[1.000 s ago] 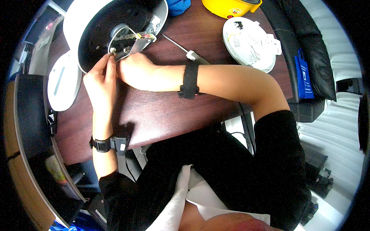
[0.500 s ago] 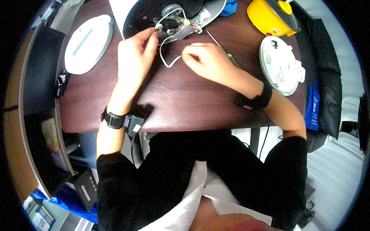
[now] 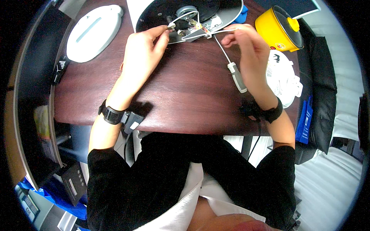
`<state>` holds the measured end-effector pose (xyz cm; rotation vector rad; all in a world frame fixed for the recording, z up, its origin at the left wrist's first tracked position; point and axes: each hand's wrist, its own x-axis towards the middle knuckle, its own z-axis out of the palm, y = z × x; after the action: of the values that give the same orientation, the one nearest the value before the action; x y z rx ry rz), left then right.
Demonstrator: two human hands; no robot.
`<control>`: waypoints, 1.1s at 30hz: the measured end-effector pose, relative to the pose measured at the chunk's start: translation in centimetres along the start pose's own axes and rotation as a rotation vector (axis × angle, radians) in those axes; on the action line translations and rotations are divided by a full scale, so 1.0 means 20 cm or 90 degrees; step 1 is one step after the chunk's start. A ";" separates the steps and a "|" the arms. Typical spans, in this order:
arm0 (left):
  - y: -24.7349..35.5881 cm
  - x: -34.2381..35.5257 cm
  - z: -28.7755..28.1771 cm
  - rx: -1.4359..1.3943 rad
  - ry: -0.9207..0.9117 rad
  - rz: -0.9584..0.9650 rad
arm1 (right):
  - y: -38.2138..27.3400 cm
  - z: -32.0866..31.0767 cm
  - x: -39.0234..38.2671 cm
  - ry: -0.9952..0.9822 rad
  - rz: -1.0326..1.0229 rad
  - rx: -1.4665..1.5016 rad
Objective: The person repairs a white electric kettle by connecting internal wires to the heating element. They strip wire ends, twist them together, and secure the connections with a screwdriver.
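Note:
At the far side of the table lies an opened round appliance point(image 3: 227, 21), white-rimmed and dark inside, with wiring and small metal parts exposed. My left hand point(image 3: 144, 48) pinches a small metal-ended piece at one end of a white wire point(image 3: 178, 18), against the appliance's near left edge. My right hand point(image 3: 252, 48) is to the right of the wiring, thumb and forefinger closed on a stretch of white cable point(image 3: 219, 32) drawn out sideways. Its other fingers curl loosely. Below that cable lies a screwdriver point(image 3: 237, 78) with a white and grey handle, its thin shaft pointing at the appliance.
A white oval cover point(image 3: 93, 34) with a slot lies at the left. A yellow electric pot point(image 3: 269, 30) stands at the far right, with a white plastic part point(image 3: 283, 79) nearer me. Blue cloth point(image 3: 241, 16) shows behind the appliance. A black device point(image 3: 60, 68) sits at the left edge.
My right hand has moved right and away from me, drawing the white cable straight; the screwdriver handle is now uncovered. My left hand keeps its pinch. The whole view has shifted slightly.

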<state>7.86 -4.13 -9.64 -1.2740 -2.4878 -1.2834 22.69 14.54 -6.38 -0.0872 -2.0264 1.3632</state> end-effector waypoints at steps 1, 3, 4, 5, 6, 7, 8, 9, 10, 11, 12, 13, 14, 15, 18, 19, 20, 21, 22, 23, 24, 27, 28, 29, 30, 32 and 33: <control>0.00 0.00 0.00 0.000 0.011 0.020 | -0.01 -0.01 0.00 0.020 0.012 0.016; -0.02 -0.01 0.01 0.001 0.034 0.060 | -0.03 -0.05 0.00 0.009 0.019 -0.038; 0.00 -0.01 0.01 -0.029 0.058 0.060 | -0.04 -0.06 -0.02 -0.002 0.043 -0.091; -0.01 -0.01 0.01 -0.017 0.047 0.056 | -0.04 -0.08 -0.03 -0.013 0.066 -0.143; -0.01 -0.01 0.01 -0.005 0.036 0.051 | -0.04 -0.08 -0.05 -0.056 0.066 -0.196; -0.02 -0.01 0.01 0.008 0.025 0.049 | -0.04 -0.06 -0.07 -0.115 0.065 -0.244; -0.02 -0.01 0.01 0.010 0.034 0.053 | -0.04 -0.03 -0.09 -0.174 0.063 -0.292; -0.03 -0.01 0.02 0.013 0.043 0.058 | -0.04 0.01 -0.11 -0.233 0.061 -0.340; -0.03 0.00 0.03 0.012 0.048 0.069 | -0.02 0.05 -0.12 -0.280 0.113 -0.362; -0.03 0.00 0.02 0.004 0.049 0.069 | 0.05 0.11 -0.12 -0.275 0.005 -0.381; -0.02 0.00 0.02 -0.005 0.048 0.069 | 0.07 0.15 -0.11 -0.301 -0.017 -0.412; -0.02 0.00 0.01 -0.009 0.050 0.065 | 0.08 0.20 -0.09 -0.329 -0.043 -0.438; -0.01 0.00 0.01 -0.022 0.044 0.051 | 0.09 0.25 -0.08 -0.334 -0.054 -0.451; 0.01 0.00 0.01 -0.035 0.037 0.037 | 0.11 0.29 -0.06 -0.339 -0.065 -0.464; -0.02 0.00 0.02 -0.036 0.038 0.041 | 0.21 0.42 -0.06 -0.353 -0.072 -0.504; -0.03 0.00 0.03 -0.035 0.040 0.052 | 0.25 0.44 -0.06 -0.358 -0.067 -0.522; -0.02 0.00 0.02 -0.023 0.030 0.053 | 0.27 0.46 -0.06 -0.324 -0.112 -0.492; -0.02 0.01 0.02 -0.021 0.027 0.056 | 0.30 0.48 -0.05 -0.311 -0.122 -0.506; -0.03 0.00 0.03 -0.020 0.027 0.054 | 0.32 0.49 -0.04 -0.303 -0.133 -0.519; -0.03 0.00 0.03 -0.018 0.027 0.052 | 0.33 0.50 -0.03 -0.296 -0.145 -0.532; -0.04 -0.01 0.03 -0.015 0.029 0.051 | 0.33 0.51 -0.03 -0.292 -0.138 -0.546; -0.03 0.00 0.03 -0.013 0.030 0.052 | 0.33 0.49 -0.02 -0.289 -0.134 -0.608; -0.02 0.00 0.03 -0.010 0.027 0.051 | 0.33 0.47 -0.03 -0.295 -0.144 -0.632; -0.02 0.00 0.02 -0.006 0.024 0.050 | 0.32 0.46 -0.03 -0.302 -0.154 -0.656; -0.02 0.00 0.02 -0.009 0.026 0.051 | 0.31 0.45 -0.03 -0.301 -0.154 -0.662; -0.02 0.00 0.02 -0.018 0.028 0.052 | 0.30 0.44 -0.03 -0.300 -0.152 -0.674; -0.01 0.00 0.02 -0.032 0.033 0.042 | 0.29 0.45 -0.03 -0.298 -0.157 -0.679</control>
<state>7.83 -3.91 -10.10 -1.3045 -2.3717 -1.3538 16.31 9.84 -13.57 0.0181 -2.8290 0.0294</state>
